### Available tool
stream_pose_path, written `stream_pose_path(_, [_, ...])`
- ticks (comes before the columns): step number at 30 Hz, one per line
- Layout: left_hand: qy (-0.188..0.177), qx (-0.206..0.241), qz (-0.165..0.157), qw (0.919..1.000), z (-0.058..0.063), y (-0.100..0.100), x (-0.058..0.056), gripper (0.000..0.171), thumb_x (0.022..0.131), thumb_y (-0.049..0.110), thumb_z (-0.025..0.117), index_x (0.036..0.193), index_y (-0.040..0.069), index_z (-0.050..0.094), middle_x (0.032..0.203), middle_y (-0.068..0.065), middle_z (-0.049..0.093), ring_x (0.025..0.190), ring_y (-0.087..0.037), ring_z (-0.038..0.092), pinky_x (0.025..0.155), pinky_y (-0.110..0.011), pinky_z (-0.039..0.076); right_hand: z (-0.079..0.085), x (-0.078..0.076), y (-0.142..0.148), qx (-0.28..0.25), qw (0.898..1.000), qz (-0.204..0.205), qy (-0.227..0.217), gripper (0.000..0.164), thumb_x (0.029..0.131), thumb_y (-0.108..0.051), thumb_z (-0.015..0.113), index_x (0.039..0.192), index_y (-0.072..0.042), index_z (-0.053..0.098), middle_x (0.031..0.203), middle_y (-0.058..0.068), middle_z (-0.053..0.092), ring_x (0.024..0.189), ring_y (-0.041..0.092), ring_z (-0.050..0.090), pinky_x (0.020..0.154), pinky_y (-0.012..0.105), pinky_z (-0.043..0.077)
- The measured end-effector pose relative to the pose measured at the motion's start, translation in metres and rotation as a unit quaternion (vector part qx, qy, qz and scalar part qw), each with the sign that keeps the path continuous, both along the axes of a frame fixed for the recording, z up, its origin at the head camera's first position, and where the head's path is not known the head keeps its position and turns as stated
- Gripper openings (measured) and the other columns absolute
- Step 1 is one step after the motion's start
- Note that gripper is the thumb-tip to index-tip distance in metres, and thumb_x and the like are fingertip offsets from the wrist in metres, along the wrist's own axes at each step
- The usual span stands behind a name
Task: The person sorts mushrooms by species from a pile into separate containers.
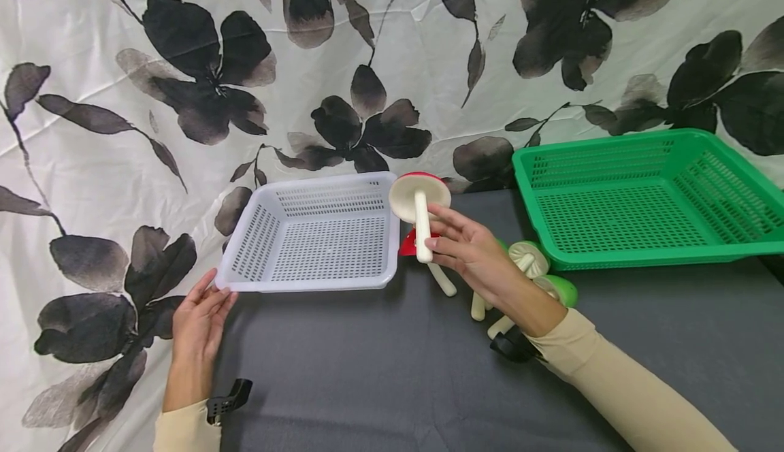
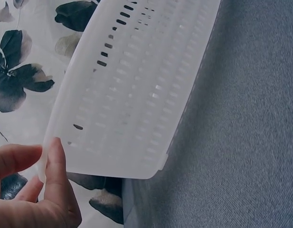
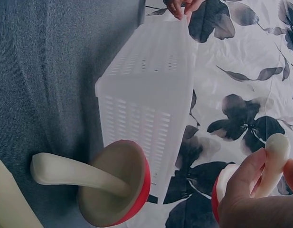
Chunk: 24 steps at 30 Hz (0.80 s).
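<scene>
My left hand (image 1: 201, 319) pinches the near left corner of the white basket (image 1: 306, 285) between thumb and fingers, as the left wrist view shows up close. In my right hand (image 1: 480, 251) is a red-capped toy mushroom (image 1: 422, 224), gripped by its cream stem and raised beside the basket's right end. Below it, another red-capped toy mushroom (image 3: 120, 190) lies on the grey cloth against that end. Under my right forearm are several more toy mushrooms with green caps (image 1: 560, 291), partly hidden by the arm.
A green basket (image 1: 539, 258) stands at the right on the grey cloth (image 1: 343, 370), with the green-capped mushrooms close to its near left corner. Behind everything hangs a white curtain with dark flowers (image 1: 202, 166). Each wrist wears a black strap (image 1: 229, 401).
</scene>
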<state>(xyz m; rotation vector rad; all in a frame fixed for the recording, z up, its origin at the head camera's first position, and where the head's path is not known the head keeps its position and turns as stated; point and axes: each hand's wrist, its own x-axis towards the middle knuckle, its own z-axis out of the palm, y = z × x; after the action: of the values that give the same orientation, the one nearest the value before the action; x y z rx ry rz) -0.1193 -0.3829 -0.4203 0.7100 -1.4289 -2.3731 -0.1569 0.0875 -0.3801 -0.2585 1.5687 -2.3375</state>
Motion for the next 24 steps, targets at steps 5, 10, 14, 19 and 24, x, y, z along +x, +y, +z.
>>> stream_pose_path(5, [0.018,-0.002,-0.022,0.9996,-0.002,-0.003,0.002,0.066,0.086,-0.022,0.065,0.143,0.009,0.058,0.108,-0.007,0.056,0.092,-0.017,0.071,0.076,-0.030,0.063,0.003,-0.005,-0.004,0.009,1.000,0.003,-0.002,0.065,0.096,-0.006,0.069,0.154,-0.020,0.043,0.148,0.018,0.050,0.118,0.022,0.064,0.094,0.034,0.059])
stream_pose_path(10, [0.017,-0.009,-0.027,0.9994,-0.003,-0.004,0.003,0.071,0.085,-0.022,0.065,0.148,0.007,0.052,0.106,-0.008,0.055,0.091,-0.017,0.072,0.076,-0.030,0.063,0.006,-0.011,-0.008,0.010,1.000,0.005,-0.001,0.064,0.096,-0.004,0.068,0.153,-0.020,0.044,0.145,0.016,0.053,0.115,0.021,0.065,0.092,0.032,0.059])
stream_pose_path(14, [0.011,-0.014,-0.024,0.9995,-0.002,-0.003,0.002,0.074,0.085,-0.021,0.067,0.151,0.006,0.048,0.105,-0.007,0.058,0.091,-0.017,0.072,0.077,-0.030,0.063,0.006,-0.017,-0.014,0.006,1.000,0.009,0.001,0.066,0.095,0.000,0.068,0.153,-0.018,0.044,0.140,0.015,0.056,0.109,0.020,0.067,0.091,0.032,0.060])
stream_pose_path(19, [0.009,-0.015,-0.021,0.9996,-0.002,-0.003,0.003,0.071,0.085,-0.019,0.069,0.149,0.008,0.052,0.106,-0.008,0.060,0.093,-0.017,0.072,0.077,-0.030,0.063,0.006,-0.026,-0.025,0.012,1.000,0.018,0.001,0.067,0.093,0.001,0.070,0.152,-0.018,0.045,0.139,0.014,0.057,0.106,0.020,0.069,0.090,0.034,0.060])
stream_pose_path(24, [0.015,-0.019,-0.024,0.9994,-0.003,-0.003,0.004,0.072,0.086,-0.020,0.068,0.150,0.006,0.049,0.104,-0.007,0.060,0.093,-0.017,0.072,0.077,-0.030,0.063,0.008,-0.037,-0.039,0.026,0.999,0.029,-0.004,0.068,0.091,0.000,0.073,0.151,-0.017,0.046,0.139,0.014,0.058,0.109,0.022,0.069,0.090,0.037,0.060])
